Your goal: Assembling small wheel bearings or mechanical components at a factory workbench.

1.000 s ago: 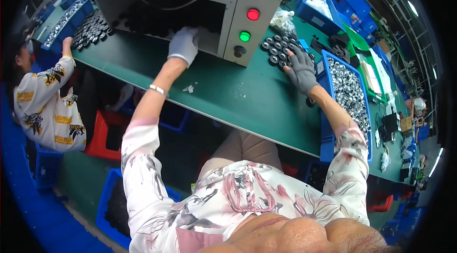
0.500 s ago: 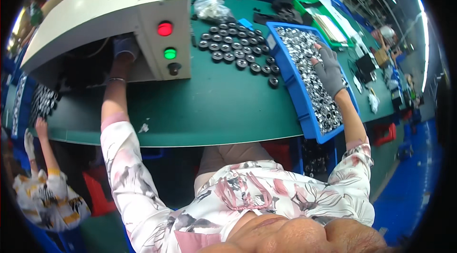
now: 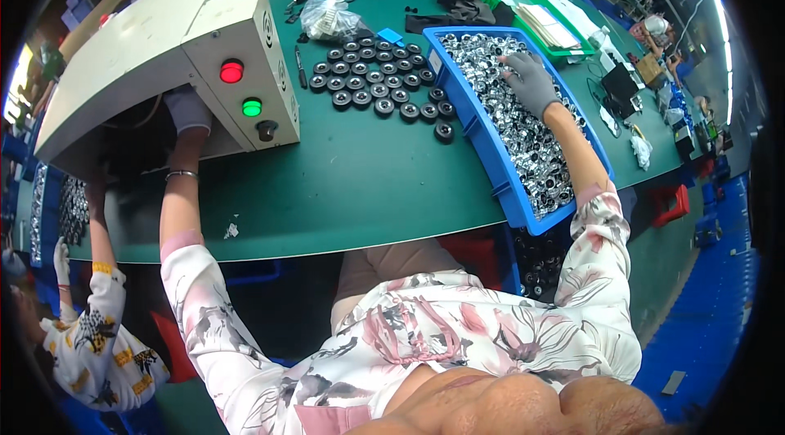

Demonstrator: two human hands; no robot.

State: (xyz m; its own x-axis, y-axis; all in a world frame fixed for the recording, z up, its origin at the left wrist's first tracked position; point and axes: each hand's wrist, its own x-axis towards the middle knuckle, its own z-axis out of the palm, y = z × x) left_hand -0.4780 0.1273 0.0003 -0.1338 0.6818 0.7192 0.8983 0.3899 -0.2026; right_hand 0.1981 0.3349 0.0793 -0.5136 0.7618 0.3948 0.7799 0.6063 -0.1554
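Note:
My left hand [image 3: 188, 110], in a white glove, reaches into the opening of a cream-coloured bench machine [image 3: 155, 47]. Its fingers are hidden in the dark inside. My right hand [image 3: 530, 85] wears a grey glove with bare fingertips. It rests on the heap of small shiny metal parts [image 3: 523, 136] in a long blue bin [image 3: 500, 181], fingers stretched and a little apart, touching the parts near the bin's far end. Between machine and bin, several black round parts with metal centres [image 3: 380, 90] stand in rough rows on the green table [image 3: 352, 190].
A red light [image 3: 231, 71], a green light [image 3: 252, 107] and a black knob [image 3: 266, 131] sit on the machine's front. Behind the round parts lie a clear plastic bag [image 3: 331, 20] and a black pen [image 3: 301, 67]. A co-worker's arm [image 3: 100, 226] reaches in at the left.
The view has shifted a little. My right hand has turned and moved over the metal parts, its fingers now pointing farther left. My left hand stays inside the machine. The co-worker's arm has reached farther forward.

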